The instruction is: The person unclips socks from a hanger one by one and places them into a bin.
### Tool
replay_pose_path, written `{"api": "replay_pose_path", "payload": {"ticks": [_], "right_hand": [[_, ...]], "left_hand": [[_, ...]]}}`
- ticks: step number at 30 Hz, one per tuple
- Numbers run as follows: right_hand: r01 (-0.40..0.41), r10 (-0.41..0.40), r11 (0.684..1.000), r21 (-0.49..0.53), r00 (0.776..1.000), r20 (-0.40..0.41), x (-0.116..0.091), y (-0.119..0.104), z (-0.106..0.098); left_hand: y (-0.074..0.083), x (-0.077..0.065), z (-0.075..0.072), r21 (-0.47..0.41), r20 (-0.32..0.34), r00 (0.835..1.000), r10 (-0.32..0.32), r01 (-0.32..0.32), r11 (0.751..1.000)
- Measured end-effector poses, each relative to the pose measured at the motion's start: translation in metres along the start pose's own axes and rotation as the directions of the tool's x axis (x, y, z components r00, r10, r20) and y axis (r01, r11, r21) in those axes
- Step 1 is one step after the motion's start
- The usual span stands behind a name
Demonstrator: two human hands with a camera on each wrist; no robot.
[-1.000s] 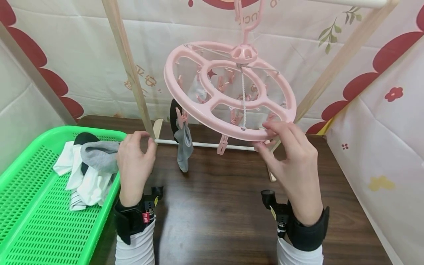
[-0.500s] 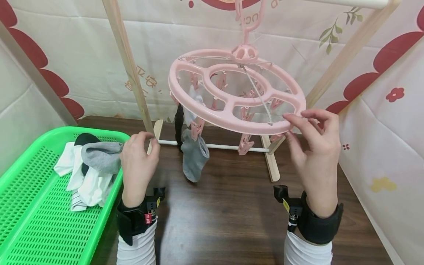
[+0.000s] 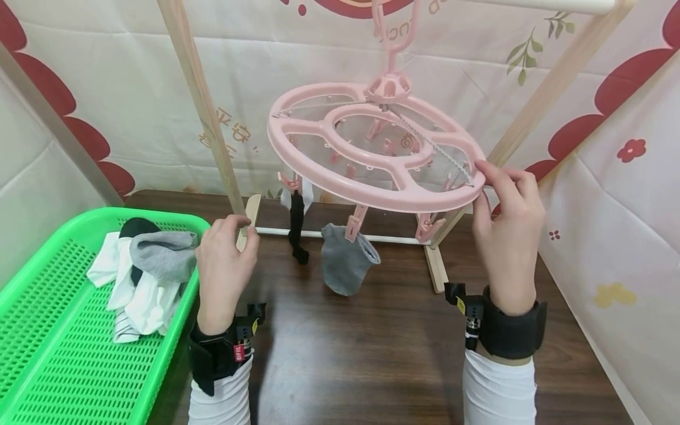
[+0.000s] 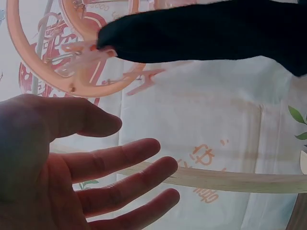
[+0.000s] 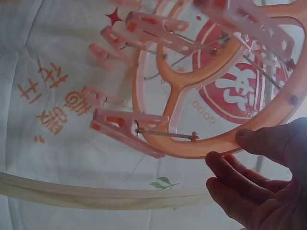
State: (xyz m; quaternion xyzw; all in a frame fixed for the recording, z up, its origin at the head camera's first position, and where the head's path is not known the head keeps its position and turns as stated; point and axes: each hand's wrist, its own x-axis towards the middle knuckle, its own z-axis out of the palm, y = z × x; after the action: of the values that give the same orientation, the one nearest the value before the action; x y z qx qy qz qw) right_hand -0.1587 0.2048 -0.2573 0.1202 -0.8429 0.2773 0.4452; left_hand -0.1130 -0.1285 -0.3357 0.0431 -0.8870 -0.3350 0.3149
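A pink round clip hanger [image 3: 329, 182] hangs from its hook, its ring tilted lower toward me. My right hand [image 3: 511, 236] pinches the ring's right rim between thumb and fingers; the right wrist view shows the same hold beside a pink clothespin [image 5: 127, 132]. From the ring's front hangs a grey sock [image 3: 347, 262] in a clip. A black sock [image 3: 296, 227] hangs at the left, with a white item [image 3: 307, 195] partly hidden behind it. My left hand [image 3: 225, 265] holds nothing, fingers loosely bent, between the basket and the hanging socks.
At left stands a green basket [image 3: 69, 366] with a pile of white, grey and black socks [image 3: 151, 271]. A wooden frame [image 3: 199, 100] with a white lower bar [image 3: 393, 239] surrounds the hanger on the dark wooden table [image 3: 361, 366]. Printed cloth [image 3: 595, 236] forms the walls.
The ring has turned, carrying the grey sock rightward across the front and bringing the black sock forward at left. My right hand has moved right along with the rim. The left hand has barely shifted.
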Motion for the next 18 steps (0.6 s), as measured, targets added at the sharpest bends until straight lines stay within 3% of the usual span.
{"api": "replay_pose_path", "payload": {"ticks": [18], "right_hand": [[-0.008,-0.012,0.995,0.099,0.979,0.205,0.033,0.021,0.025]], "left_hand": [[0.001,0.0,0.002,0.034,0.026,0.999,0.045,-0.046,0.998]]}}
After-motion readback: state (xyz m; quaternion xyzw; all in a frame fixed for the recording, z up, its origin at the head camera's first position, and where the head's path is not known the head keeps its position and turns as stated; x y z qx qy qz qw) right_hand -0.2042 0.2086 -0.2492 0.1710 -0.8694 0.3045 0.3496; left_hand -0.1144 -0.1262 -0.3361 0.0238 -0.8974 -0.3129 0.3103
